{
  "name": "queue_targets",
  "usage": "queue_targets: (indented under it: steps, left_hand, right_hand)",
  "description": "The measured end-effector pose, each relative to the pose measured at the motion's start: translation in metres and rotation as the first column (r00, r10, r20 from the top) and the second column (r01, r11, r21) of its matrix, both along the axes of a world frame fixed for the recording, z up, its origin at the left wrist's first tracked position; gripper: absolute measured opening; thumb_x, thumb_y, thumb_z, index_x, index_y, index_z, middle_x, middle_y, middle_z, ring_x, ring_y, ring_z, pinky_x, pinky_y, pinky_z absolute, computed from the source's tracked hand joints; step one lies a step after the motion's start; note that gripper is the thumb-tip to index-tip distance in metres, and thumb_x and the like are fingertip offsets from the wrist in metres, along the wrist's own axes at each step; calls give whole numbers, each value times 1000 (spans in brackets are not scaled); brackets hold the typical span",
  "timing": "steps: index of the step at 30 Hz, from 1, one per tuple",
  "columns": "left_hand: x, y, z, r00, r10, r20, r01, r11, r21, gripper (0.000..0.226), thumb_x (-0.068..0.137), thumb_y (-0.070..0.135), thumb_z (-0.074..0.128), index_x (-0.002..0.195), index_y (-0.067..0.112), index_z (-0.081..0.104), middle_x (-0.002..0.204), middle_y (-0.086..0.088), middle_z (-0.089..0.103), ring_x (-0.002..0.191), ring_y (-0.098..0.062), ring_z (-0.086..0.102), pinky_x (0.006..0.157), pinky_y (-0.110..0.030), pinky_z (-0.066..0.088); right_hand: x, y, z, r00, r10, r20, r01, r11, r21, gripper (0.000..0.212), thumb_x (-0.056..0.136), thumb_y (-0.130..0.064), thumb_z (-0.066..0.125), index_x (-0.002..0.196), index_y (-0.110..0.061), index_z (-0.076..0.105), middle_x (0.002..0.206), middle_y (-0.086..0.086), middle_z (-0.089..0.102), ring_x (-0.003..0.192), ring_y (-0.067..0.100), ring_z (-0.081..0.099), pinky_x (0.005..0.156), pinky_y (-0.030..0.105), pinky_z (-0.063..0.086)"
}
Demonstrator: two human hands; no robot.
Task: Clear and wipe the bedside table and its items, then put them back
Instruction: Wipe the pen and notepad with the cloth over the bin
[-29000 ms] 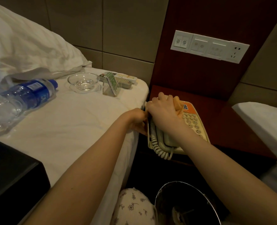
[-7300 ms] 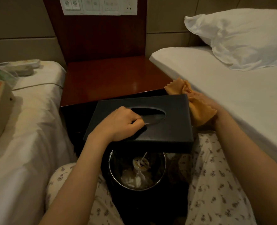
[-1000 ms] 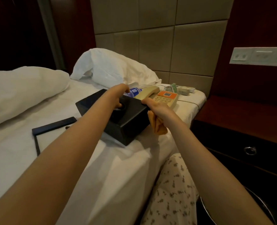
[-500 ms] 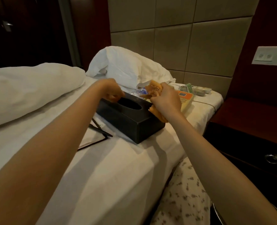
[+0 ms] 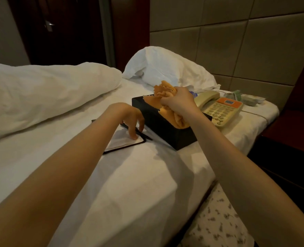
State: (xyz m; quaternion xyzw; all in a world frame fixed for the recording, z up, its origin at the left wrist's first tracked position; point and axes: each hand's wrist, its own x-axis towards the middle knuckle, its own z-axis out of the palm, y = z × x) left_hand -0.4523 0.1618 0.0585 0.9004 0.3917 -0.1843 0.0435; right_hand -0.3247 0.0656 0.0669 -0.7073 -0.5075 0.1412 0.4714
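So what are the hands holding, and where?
The right hand grips the orange cloth by its bunched middle. The left hand holds nothing, fingertips touching the notepad.

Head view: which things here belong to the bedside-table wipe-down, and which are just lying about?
Job: orange wiping cloth, gripped by right hand; black rectangular tissue box; beige push-button telephone; black-edged white notepad, touched by left hand; thin black pen.
Lying about: crumpled white pillow; rolled white duvet; dark wooden door.

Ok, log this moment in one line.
step: wipe box | right hand: grips cloth on box top | left hand: fingertips on pad, grip unclear | phone: on bed beside box
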Motion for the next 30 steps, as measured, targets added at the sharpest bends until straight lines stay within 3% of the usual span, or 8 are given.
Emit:
queue_targets:
  steps: [5, 8, 10, 13, 19, 22, 26, 30]
  left_hand:
    - [3, 5, 2, 998, -61, 30, 60, 998, 18, 26, 83, 26, 69, 109, 23, 64, 106, 2, 54, 107, -21, 53, 94, -30, 43]
    - [5, 0, 20, 958, -103, 268, 143, 980, -135, 10, 85, 20, 67, 87, 28, 62, 87, 12, 62, 94, -13, 57, 86, -24, 41]
    - [11, -12, 35, 884, -90, 459, 234, 934, -268, 18, 88, 12, 62, 81, 28, 61, 73, 17, 63, 78, -3, 60, 78, -20, 44]
    - [35, -34, 50, 738, -65, 671, 384, 859, -339, 15, 91, 11, 55, 91, 24, 62, 84, 11, 66, 78, -2, 66, 71, -15, 54]
    - [115, -85, 57, 560, 8, 829, 564, 728, -389, 14, 94, 21, 51, 101, 20, 63, 93, 4, 68, 85, -6, 68, 76, -18, 56]
    - [157, -113, 53, 572, -6, 820, 586, 703, -404, 13, 94, 23, 52, 93, 21, 64, 89, 3, 68, 85, -9, 67, 74, -20, 54]
    - [214, -145, 28, 636, 2, 772, 567, 678, -468, 17, 95, 22, 53, 102, 13, 66, 94, 0, 67, 87, -10, 65, 69, -17, 54]
    - [264, -175, -8, 689, 80, 720, 543, 600, -587, 21, 91, 26, 60, 104, 10, 65, 102, -7, 68, 99, -20, 64, 85, -29, 51]
  right_hand:
    - [22, -12, 6, 961, -8, -277, 22, 999, 44, 10, 85, -19, 62, 84, -17, 53, 75, 1, 59, 69, 13, 58, 57, 23, 44]
    - [35, -18, 4, 889, -1, -458, 42, 996, 79, 14, 87, -17, 61, 98, -11, 55, 72, 3, 59, 63, 13, 57, 58, 24, 48]
    - [45, -21, 2, 830, 5, -557, 55, 994, 91, 18, 87, -17, 62, 102, -10, 56, 73, 5, 60, 62, 15, 58, 58, 25, 50]
    - [62, -30, 1, 755, -14, -655, 92, 992, 84, 12, 85, -18, 62, 95, -11, 58, 73, 7, 60, 61, 17, 58, 56, 28, 48]
    - [106, -73, -2, 584, 101, -805, 137, 966, 221, 13, 93, -22, 51, 88, -11, 56, 68, 7, 55, 46, 12, 54, 41, 17, 43]
    - [137, -101, -11, 563, 105, -820, 192, 948, 254, 28, 94, -38, 50, 105, -14, 59, 81, 6, 61, 63, 15, 59, 52, 23, 48]
    - [175, -140, -26, 532, 38, -846, 307, 923, 234, 33, 93, -43, 50, 97, -14, 64, 97, 9, 67, 78, 18, 64, 73, 29, 53]
    - [210, -186, -47, 502, -121, -856, 465, 873, 149, 28, 90, -45, 53, 96, -21, 66, 107, 9, 68, 84, 20, 65, 66, 30, 53]
